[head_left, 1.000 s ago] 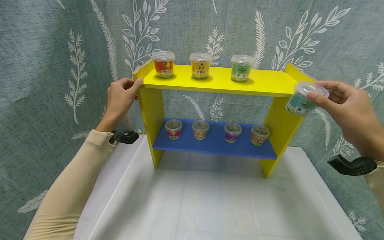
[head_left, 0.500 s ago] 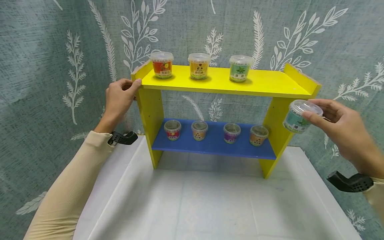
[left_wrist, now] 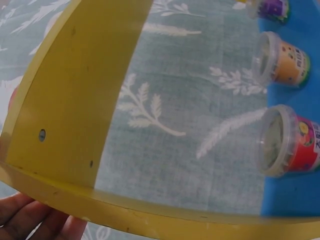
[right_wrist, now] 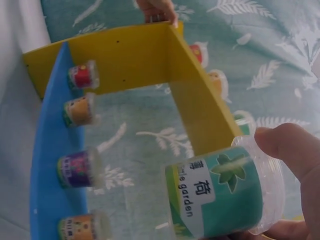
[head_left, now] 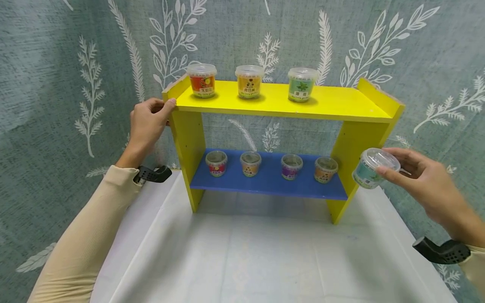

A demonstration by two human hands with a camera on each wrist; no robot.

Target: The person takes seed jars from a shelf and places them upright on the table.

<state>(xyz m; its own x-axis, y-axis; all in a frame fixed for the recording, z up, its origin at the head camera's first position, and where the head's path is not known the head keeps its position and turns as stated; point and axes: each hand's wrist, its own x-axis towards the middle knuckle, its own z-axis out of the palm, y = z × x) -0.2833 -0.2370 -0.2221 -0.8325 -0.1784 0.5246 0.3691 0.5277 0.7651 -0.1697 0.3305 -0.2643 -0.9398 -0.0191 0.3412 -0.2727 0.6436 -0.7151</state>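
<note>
The teal mint-label cup [head_left: 372, 169] was in the air just right of the yellow shelf unit [head_left: 352, 143], level with its blue lower shelf [head_left: 269, 183], tilted, pinched at the clear lid by my right hand [head_left: 420, 185]. My left hand [head_left: 145, 124] had its grip curled round the top-left corner of the unit. Three lidded cups [head_left: 249, 81] stood on the top board and four [head_left: 250, 163] on the blue shelf, above the white counter [head_left: 265, 261].

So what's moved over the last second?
The right hand, gripping the teal cup, came down from the yellow top shelf's level to beside the blue shelf. The left hand stays on the top shelf's left corner; the shelved cups haven't shifted.
</note>
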